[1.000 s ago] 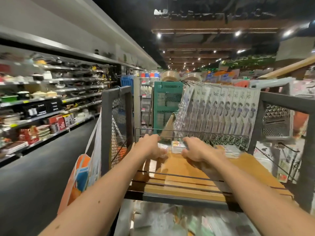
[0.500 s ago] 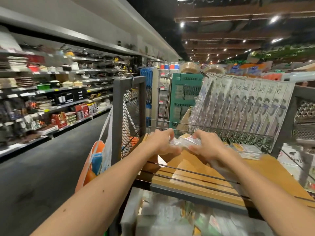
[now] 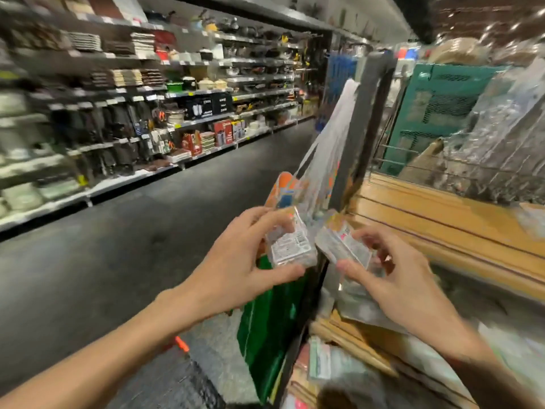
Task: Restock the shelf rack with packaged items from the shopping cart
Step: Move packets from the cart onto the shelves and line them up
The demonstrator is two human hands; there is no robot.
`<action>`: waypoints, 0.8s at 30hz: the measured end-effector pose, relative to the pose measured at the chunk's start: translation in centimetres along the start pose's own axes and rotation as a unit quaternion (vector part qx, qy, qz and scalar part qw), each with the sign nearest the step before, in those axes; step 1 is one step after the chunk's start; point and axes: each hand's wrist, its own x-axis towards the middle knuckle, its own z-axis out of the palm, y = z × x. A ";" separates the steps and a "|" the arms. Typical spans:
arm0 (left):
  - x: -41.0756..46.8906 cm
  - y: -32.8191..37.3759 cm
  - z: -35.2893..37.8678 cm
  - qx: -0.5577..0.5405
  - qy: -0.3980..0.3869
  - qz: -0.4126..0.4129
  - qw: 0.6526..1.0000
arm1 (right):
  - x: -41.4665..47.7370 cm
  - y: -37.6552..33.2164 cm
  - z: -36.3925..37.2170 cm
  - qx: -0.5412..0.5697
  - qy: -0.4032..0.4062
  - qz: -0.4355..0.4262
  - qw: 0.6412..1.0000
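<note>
- Packaged items are in both our hands: two small clear packets, held in the air just outside the near left corner of the cart's wooden deck (image 3: 442, 222).
- Our left hand (image 3: 241, 258) pinches the left packet (image 3: 290, 246), thumb beneath and fingers over the top, with the printed label facing us.
- Our right hand (image 3: 401, 278) grips the right packet (image 3: 343, 246) in much the same way, thumb under and fingers curled above.
- The packets' inner edges sit just beside each other; we cannot tell whether they touch.
- Right behind them stand the cart's dark corner post (image 3: 365, 128) and a hanging bag (image 3: 265, 335).
- The shelf rack (image 3: 191, 93) lines the far side of the aisle floor (image 3: 132, 246), well apart from our hands.
- Risk: we judge the film wrap to be slick, and fingertip pinches give little hold, so a packet could slip and fall to the floor or into the bag.
- Risk: carrying the packets toward the rack could clip the post or snag the bag's handles, because both are so close.
- Risk: the view is smeared and the rack is crowded, so we could pick the wrong slot or knock neighbouring stock when we place them.
</note>
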 end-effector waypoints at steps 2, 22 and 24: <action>-5.0 -3.3 -0.7 0.000 0.011 -0.065 0.998 | -1.0 -0.9 5.5 0.016 -0.057 -0.012 0.998; -58.5 -16.5 9.5 -0.127 -0.071 -0.678 0.720 | -33.2 -7.5 49.6 -0.161 -0.650 0.017 0.743; -60.2 -16.9 11.1 -0.117 -0.086 -0.696 0.703 | -35.1 -7.8 51.0 -0.182 -0.673 0.018 0.717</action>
